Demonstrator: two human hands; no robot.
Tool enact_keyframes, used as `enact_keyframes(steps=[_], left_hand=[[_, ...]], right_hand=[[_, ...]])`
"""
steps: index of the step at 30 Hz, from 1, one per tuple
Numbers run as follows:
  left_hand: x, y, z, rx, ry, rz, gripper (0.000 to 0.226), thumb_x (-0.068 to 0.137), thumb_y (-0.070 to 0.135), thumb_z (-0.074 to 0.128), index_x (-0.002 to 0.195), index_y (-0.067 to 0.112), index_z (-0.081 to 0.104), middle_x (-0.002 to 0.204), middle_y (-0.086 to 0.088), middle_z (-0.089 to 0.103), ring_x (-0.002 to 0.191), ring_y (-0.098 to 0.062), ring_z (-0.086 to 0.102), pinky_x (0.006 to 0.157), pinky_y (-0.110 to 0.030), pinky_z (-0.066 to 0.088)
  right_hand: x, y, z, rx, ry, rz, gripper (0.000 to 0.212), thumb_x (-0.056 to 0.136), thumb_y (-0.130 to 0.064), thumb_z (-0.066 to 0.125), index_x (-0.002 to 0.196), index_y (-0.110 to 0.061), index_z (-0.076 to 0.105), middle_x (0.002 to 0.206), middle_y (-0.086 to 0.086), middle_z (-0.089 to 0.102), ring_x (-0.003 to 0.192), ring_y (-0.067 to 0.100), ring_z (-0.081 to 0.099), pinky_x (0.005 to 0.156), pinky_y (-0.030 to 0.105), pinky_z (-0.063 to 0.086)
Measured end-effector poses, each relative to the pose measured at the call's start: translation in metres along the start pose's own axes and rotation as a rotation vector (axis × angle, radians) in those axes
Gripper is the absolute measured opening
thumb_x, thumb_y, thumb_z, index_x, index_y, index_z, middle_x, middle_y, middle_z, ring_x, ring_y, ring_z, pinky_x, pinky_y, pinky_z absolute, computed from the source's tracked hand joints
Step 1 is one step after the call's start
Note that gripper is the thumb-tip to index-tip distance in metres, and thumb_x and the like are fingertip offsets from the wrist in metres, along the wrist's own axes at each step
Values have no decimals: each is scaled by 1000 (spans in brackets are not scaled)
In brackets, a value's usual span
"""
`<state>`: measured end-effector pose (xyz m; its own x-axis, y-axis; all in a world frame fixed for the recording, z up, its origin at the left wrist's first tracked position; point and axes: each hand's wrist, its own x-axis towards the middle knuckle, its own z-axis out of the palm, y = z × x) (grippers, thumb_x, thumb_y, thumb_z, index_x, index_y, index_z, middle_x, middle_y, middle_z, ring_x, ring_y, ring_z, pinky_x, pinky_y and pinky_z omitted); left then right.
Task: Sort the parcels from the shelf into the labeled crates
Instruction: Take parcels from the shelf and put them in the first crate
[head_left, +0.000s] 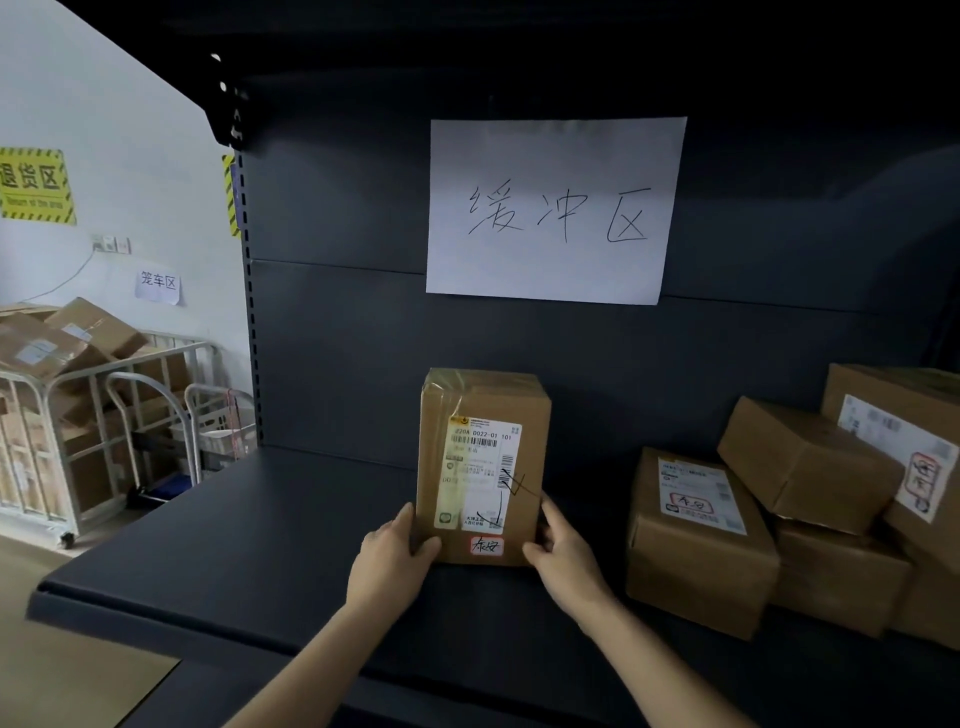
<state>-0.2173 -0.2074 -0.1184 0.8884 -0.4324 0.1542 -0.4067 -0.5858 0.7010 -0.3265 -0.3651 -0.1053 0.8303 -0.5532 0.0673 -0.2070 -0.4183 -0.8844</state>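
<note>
A brown cardboard parcel (483, 462) stands upright on the dark shelf (234, 545), its shipping label and a small red-edged sticker facing me. My left hand (395, 556) grips its lower left edge, thumb on the front. Gripping the lower right edge is my right hand (561, 551), fingers curled round the side. A stack of several more cardboard parcels (696, 540) lies at the right end of the shelf. No crates are in view.
A white paper sign (550, 208) with handwriting hangs on the shelf's back panel. At the left, beyond the shelf, a metal cage cart (67, 415) holds boxes, with a hand trolley (156, 415) beside it. A yellow sign (36, 184) is on the wall.
</note>
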Motion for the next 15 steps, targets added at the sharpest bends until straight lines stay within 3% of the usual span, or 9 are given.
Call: enact_keyframes(steps=[3, 6, 12, 15], left_hand=[[-9, 4, 0, 100, 176, 8, 68, 87, 43, 57, 142, 13, 29, 138, -6, 46, 129, -24, 38, 102, -33, 35], [-24, 15, 4, 85, 287, 166, 54, 84, 40, 61, 129, 15, 43, 125, -2, 52, 117, -21, 43, 94, -28, 35], [-43, 35, 23, 331, 218, 427, 56, 88, 46, 53, 136, 21, 39, 133, 7, 47, 126, -15, 39, 105, -28, 33], [-45, 50, 33, 449, 176, 527, 50, 85, 42, 58, 129, 19, 48, 132, 3, 51, 124, -18, 45, 106, -31, 35]], right_hand=[[-3, 3, -6, -47, 20, -5, 71, 92, -8, 52, 148, -29, 14, 145, 1, 41, 133, 15, 39, 105, 27, 33], [-10, 4, -11, -142, 50, -33, 69, 92, -13, 53, 148, -24, 14, 147, 4, 38, 135, 16, 36, 105, 26, 32], [-33, 0, -31, -440, 88, -167, 64, 94, -21, 50, 148, -21, 16, 153, -1, 26, 139, 13, 28, 109, 25, 29], [-49, -1, -50, -590, 136, -243, 61, 95, -25, 48, 148, -21, 17, 153, -2, 25, 139, 12, 26, 109, 25, 27]])
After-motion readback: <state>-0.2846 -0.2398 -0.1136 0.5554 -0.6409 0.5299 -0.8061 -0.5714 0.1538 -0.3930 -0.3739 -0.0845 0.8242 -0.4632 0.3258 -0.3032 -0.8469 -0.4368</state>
